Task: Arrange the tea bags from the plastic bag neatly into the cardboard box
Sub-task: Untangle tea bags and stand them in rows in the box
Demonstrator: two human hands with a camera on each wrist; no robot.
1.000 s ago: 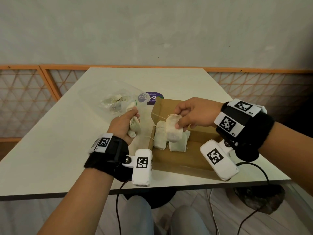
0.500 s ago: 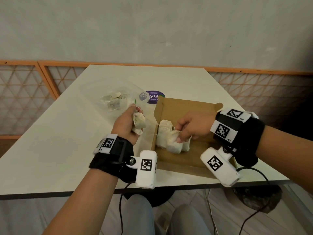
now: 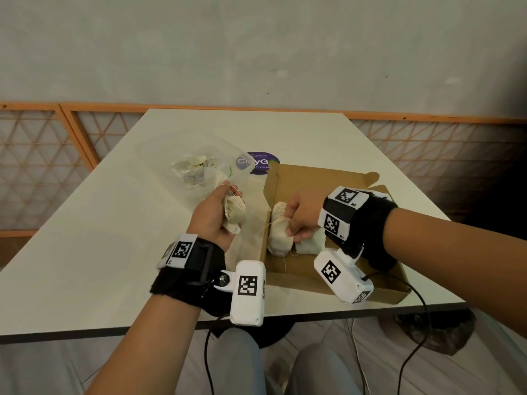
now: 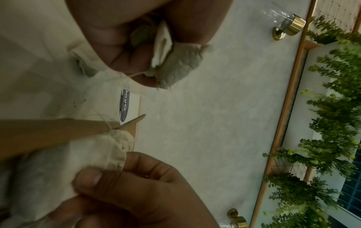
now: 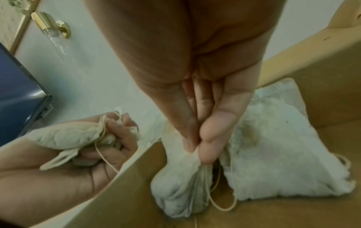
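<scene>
Left hand [image 3: 212, 216] grips crumpled tea bags [image 3: 234, 213] beside the cardboard box [image 3: 336, 280], while right hand [image 3: 302, 215] pinches one tea bag [image 3: 278, 238] inside it.

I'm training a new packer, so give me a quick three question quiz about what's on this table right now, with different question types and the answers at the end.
1. True or false: the left hand is holding nothing.
2. Multiple choice: the tea bag pinched by the right hand is A) inside the plastic bag, B) inside the cardboard box, C) on the floor.
3. Fill in: the cardboard box sits to the ____ of the plastic bag, from the person's side.

Key: 1. False, it grips a crumpled tea bag. 2. B. 3. Right.
</scene>
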